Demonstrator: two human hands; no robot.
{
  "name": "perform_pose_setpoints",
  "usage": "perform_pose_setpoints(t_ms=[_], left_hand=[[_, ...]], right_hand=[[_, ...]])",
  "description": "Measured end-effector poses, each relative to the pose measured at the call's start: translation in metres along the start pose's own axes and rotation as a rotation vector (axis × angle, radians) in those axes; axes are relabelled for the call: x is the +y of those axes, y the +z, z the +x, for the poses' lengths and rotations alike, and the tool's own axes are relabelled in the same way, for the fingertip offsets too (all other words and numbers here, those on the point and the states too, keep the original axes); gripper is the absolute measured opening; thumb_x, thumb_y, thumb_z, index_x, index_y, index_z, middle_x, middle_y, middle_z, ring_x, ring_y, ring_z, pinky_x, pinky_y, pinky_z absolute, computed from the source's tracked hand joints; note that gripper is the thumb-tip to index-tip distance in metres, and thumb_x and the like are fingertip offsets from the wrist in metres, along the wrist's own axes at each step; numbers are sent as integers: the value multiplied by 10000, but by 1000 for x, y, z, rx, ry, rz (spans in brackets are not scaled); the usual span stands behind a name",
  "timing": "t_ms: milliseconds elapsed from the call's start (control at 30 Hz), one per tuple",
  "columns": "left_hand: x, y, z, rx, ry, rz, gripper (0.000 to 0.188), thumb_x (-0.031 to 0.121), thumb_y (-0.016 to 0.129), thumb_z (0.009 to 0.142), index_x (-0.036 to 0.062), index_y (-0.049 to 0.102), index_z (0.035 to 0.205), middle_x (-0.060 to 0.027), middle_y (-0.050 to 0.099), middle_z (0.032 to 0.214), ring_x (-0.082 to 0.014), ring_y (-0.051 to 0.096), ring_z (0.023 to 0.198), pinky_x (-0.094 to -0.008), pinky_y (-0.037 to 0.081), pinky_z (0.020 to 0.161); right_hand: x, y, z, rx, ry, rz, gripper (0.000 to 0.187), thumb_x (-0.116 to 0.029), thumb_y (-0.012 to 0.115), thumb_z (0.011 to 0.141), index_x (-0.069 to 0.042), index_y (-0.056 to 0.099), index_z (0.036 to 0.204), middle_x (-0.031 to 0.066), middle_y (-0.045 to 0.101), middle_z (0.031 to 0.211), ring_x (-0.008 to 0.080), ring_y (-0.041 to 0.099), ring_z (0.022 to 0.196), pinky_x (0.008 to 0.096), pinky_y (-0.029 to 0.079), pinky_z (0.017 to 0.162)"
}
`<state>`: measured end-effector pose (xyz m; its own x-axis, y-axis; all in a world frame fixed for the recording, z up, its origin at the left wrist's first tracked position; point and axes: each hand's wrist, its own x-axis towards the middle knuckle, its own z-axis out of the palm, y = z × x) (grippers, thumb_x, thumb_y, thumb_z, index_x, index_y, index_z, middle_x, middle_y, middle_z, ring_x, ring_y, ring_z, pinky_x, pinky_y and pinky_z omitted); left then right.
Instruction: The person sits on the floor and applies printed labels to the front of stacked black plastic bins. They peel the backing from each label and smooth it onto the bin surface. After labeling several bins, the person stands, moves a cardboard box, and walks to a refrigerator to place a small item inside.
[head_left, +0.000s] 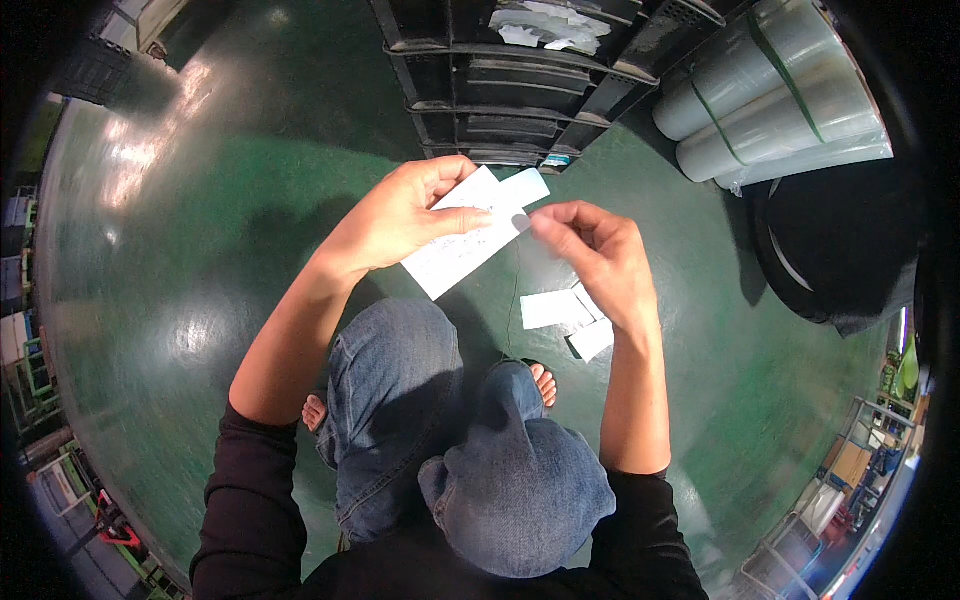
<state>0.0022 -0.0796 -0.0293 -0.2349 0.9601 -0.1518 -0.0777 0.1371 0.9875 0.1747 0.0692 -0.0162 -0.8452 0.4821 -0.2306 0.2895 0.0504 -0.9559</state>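
Observation:
My left hand (410,212) is closed on a white paper slip (447,256) with writing on it, thumb on top and fingers underneath. A smaller pale blue slip (525,188) sticks out from behind its far end. My right hand (597,245) is at the slip's right corner, with thumb and forefinger pinched together there. Whether the pinch grips the corner or something small cannot be made out. Below the right hand, several white paper pieces (548,309) lie on the floor, partly covered by that hand.
A stack of black plastic crates (520,100) stands just ahead, with torn paper on its side. Rolls of clear wrap (775,95) bound with green straps lie at the far right, beside a round black object (845,235). The floor (230,260) is green and glossy. Shelving (850,470) stands at the right rim.

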Motion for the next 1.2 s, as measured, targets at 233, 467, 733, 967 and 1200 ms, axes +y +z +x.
perform_pose_setpoints(t_ms=[233, 467, 733, 967, 1200], left_hand=[[12, 19, 5, 396, 294, 407, 342, 12, 681, 780, 33, 565, 1101, -61, 613, 963, -129, 579, 882, -271, 475, 794], [19, 54, -6, 541, 350, 495, 131, 22, 672, 796, 28, 680, 927, -85, 683, 847, -144, 657, 755, -251, 506, 684], [15, 51, -8, 589, 256, 267, 113, 51, 669, 818, 12, 692, 922, -89, 704, 826, -116, 669, 743, -242, 520, 666], [10, 48, -6, 564, 208, 131, 110, 45, 658, 830, -1, 685, 926, -84, 704, 825, -105, 665, 750, -222, 517, 670], [7, 45, -8, 555, 203, 113, 110, 40, 657, 831, -8, 680, 927, -82, 703, 832, -100, 660, 765, -224, 519, 679]], right_hand=[[9, 9, 6, 63, -15, 186, 171, -156, 690, 808, 7, 665, 853, 19, 634, 726, 63, 541, 649, 209, 428, 612], [7, 22, 7, 57, -25, 480, 158, -144, 666, 826, 4, 658, 879, 28, 641, 751, 76, 543, 637, 203, 413, 599], [-4, 32, 2, 69, -84, 379, 170, -115, 607, 865, 39, 650, 924, 52, 661, 797, 80, 577, 677, 209, 461, 627], [-8, 35, 2, 86, -80, 318, 176, -107, 601, 869, 39, 654, 951, 61, 671, 820, 80, 585, 684, 210, 471, 624], [-10, 36, 0, 89, -60, 294, 185, -117, 611, 870, 34, 659, 964, 55, 675, 811, 78, 585, 659, 201, 448, 577]])
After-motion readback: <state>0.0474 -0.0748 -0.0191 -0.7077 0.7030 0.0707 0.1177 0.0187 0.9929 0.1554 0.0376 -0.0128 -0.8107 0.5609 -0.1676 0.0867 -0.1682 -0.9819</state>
